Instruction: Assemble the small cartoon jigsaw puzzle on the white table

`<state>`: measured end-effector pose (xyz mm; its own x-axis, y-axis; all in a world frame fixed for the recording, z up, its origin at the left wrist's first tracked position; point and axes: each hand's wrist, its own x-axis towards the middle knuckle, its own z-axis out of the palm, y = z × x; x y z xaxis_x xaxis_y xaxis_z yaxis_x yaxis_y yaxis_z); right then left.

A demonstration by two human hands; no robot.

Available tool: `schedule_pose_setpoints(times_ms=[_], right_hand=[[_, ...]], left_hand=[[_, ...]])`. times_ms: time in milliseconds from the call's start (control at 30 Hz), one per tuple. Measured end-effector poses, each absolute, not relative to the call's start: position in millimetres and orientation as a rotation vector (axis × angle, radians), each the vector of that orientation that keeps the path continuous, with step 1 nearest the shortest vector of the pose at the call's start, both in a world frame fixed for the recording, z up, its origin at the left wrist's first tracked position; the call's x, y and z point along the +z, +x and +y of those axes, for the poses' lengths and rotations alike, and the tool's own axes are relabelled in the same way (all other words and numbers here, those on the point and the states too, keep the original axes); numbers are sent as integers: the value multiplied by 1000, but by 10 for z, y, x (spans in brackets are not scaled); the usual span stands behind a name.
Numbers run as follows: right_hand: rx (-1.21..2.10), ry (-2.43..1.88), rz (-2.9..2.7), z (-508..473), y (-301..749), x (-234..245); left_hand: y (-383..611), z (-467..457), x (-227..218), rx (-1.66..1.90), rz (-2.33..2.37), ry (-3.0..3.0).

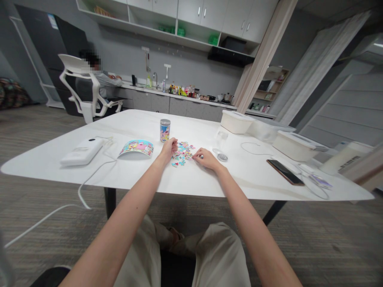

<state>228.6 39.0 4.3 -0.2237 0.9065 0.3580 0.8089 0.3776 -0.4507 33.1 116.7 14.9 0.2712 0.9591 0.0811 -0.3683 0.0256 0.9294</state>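
Observation:
Small jigsaw puzzle pieces [183, 153] lie in a loose, colourful pile on the white table [191, 183]. At the pile's left edge is my left hand [170, 147], its fingers curled together; what they hold, if anything, is hidden. My right hand [206, 158] rests at the right edge, thumb and fingertips pinched on a small puzzle piece [194, 157]. Just behind my left hand stands a printed can [164, 130] with a silver lid, upright. A curved picture sheet [137, 148] with cartoon figures lies left of my left forearm.
A white power bank-like box [82, 152] with cables sits at the left. To the right are a clear container [221, 137], a round lid [222, 157], a phone [285, 172] and white bins [236, 121]. A person [106, 83] sits on a chair beyond the table.

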Motion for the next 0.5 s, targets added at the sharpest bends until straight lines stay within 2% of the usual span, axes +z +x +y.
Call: schedule_pose_setpoints(times_ms=[233,333,500], right_hand=[[268,-1427,-2069,377,2268,28],[283,-1408,-2070,373,2259,32],[292,-1398,-2062,380,2261,29]], left_hand=[[310,1119,204,1403,881,1173],[326,1019,213,1505,1039,1498],[406,893,184,1241,1079,2241]])
